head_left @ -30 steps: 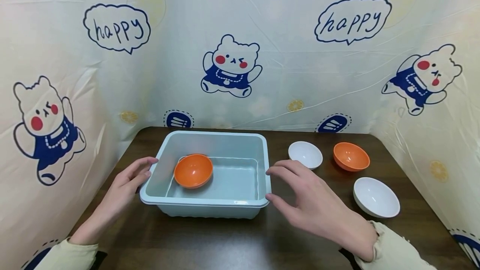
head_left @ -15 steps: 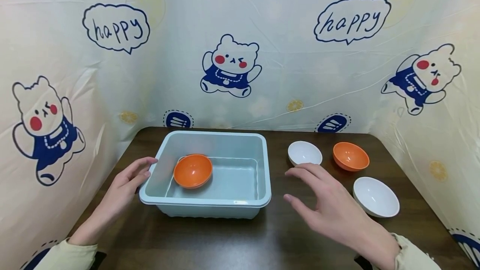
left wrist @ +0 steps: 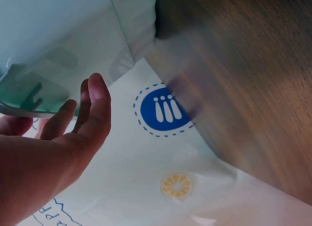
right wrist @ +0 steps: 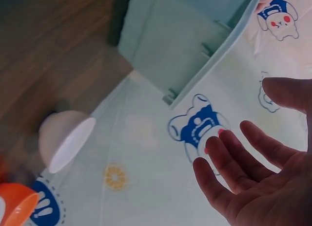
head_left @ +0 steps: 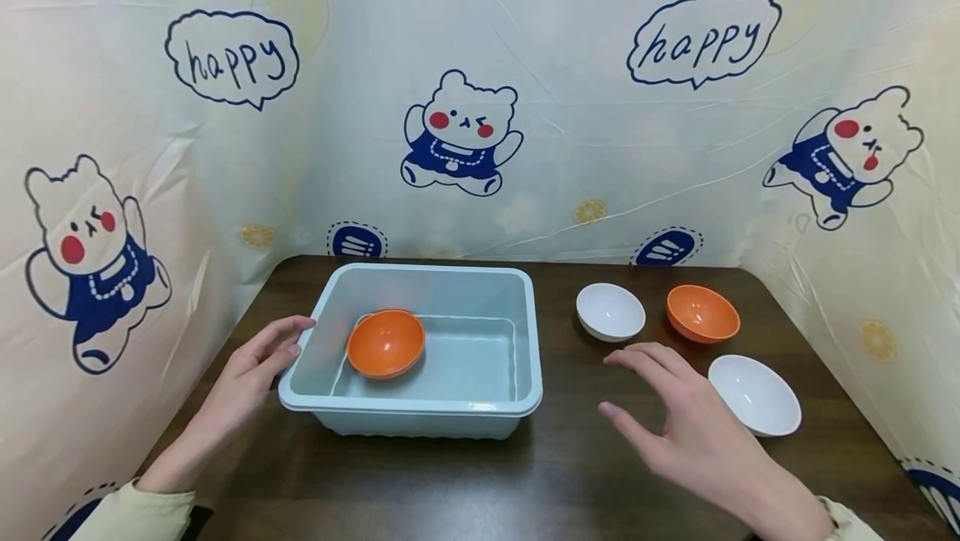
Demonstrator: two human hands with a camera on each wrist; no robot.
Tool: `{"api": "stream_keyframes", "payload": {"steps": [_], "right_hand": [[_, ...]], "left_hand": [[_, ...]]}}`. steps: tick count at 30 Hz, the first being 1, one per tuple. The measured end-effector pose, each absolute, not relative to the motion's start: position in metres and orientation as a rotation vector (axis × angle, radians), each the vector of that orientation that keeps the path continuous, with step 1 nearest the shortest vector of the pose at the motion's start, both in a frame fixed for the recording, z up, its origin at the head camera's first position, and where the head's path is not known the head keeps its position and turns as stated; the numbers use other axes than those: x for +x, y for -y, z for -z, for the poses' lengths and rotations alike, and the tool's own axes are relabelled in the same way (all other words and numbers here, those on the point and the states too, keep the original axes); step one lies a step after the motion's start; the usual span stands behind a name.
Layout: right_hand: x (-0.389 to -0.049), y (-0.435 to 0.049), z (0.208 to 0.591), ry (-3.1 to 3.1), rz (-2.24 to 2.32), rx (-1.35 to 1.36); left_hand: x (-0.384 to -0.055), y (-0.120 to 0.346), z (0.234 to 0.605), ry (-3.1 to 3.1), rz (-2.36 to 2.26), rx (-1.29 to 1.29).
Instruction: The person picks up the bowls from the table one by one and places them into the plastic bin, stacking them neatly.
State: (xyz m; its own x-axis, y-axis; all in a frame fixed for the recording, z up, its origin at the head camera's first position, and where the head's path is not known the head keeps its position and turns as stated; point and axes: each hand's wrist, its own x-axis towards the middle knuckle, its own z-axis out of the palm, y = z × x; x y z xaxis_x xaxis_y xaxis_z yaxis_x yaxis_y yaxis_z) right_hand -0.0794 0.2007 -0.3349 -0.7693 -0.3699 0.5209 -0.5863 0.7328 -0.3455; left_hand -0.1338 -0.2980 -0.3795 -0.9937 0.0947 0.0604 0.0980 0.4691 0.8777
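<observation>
A light blue plastic tub (head_left: 420, 405) stands on the table with an orange bowl (head_left: 386, 343) inside, toward its left. My left hand (head_left: 243, 383) is at the tub's left rim, fingertips right at the edge and fingers loosely bent. The left wrist view shows those fingers (left wrist: 97, 97) beside the outer wall. Over the table, right of the tub, my right hand (head_left: 693, 424) hovers with fingers spread and nothing in it. Nearest to it are a small white bowl (head_left: 611, 313) behind and a larger white bowl (head_left: 753, 396), whose left edge it partly hides.
A second orange bowl (head_left: 702, 314) stands at the back right of the dark wooden table (head_left: 420, 483). Printed cloth (head_left: 570, 149) hangs around the back and both sides.
My right hand has left the tub's right rim and moved right, toward the white bowls. My left hand, the tub and the bowls stay where they were.
</observation>
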Motion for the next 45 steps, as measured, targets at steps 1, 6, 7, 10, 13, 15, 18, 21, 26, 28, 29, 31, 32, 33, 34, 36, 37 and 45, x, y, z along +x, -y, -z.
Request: {"api": "stream_keyframes", "payload": {"steps": [1, 6, 7, 10, 13, 15, 18, 21, 26, 28, 29, 31, 32, 33, 34, 36, 37, 45], "right_hand": [[-0.079, -0.203, 0.336, 2.515, -0.695, 0.724], [-0.078, -0.215, 0.345, 2.524, -0.650, 0.682], [-0.078, -0.217, 0.347, 2.527, -0.641, 0.674], [-0.079, -0.223, 0.352, 2.533, -0.630, 0.662], [-0.080, -0.229, 0.357, 2.532, -0.624, 0.658], [-0.082, -0.232, 0.360, 2.539, -0.623, 0.654], [-0.085, -0.239, 0.365, 2.563, -0.622, 0.635], [-0.088, -0.246, 0.368, 2.584, -0.631, 0.614], [-0.090, -0.256, 0.372, 2.602, -0.629, 0.581], [-0.091, -0.260, 0.373, 2.603, -0.624, 0.571], [-0.092, -0.262, 0.373, 2.602, -0.619, 0.567], [-0.094, -0.266, 0.374, 2.608, -0.609, 0.558], [-0.095, -0.268, 0.374, 2.609, -0.605, 0.552], [-0.096, -0.271, 0.374, 2.609, -0.603, 0.547], [-0.097, -0.273, 0.375, 2.608, -0.602, 0.544], [-0.099, -0.280, 0.376, 2.613, -0.600, 0.542], [-0.100, -0.283, 0.376, 2.615, -0.593, 0.540], [-0.106, -0.318, 0.381, 2.768, -0.544, 0.444]], "left_hand": [[-0.134, 0.298, 0.379, 2.691, 1.607, -0.177], [-0.134, 0.297, 0.378, 2.698, 1.593, -0.167], [-0.134, 0.297, 0.378, 2.698, 1.589, -0.167], [-0.133, 0.297, 0.377, 2.699, 1.592, -0.163], [-0.132, 0.296, 0.377, 2.714, 1.582, -0.145], [-0.131, 0.296, 0.377, 2.727, 1.572, -0.126], [-0.130, 0.296, 0.377, 2.739, 1.558, -0.113], [-0.131, 0.296, 0.377, 2.740, 1.557, -0.109], [-0.131, 0.296, 0.376, 2.748, 1.551, -0.111], [-0.131, 0.295, 0.376, 2.747, 1.556, -0.109], [-0.131, 0.295, 0.376, 2.747, 1.557, -0.110], [-0.131, 0.295, 0.376, 2.742, 1.564, -0.114], [-0.132, 0.295, 0.376, 2.739, 1.563, -0.118], [-0.132, 0.296, 0.375, 2.737, 1.559, -0.124], [-0.133, 0.296, 0.375, 2.737, 1.551, -0.130], [-0.133, 0.296, 0.375, 2.740, 1.536, -0.142], [-0.133, 0.297, 0.375, 2.742, 1.532, -0.144], [-0.133, 0.297, 0.377, 2.736, 1.534, -0.136]]}}
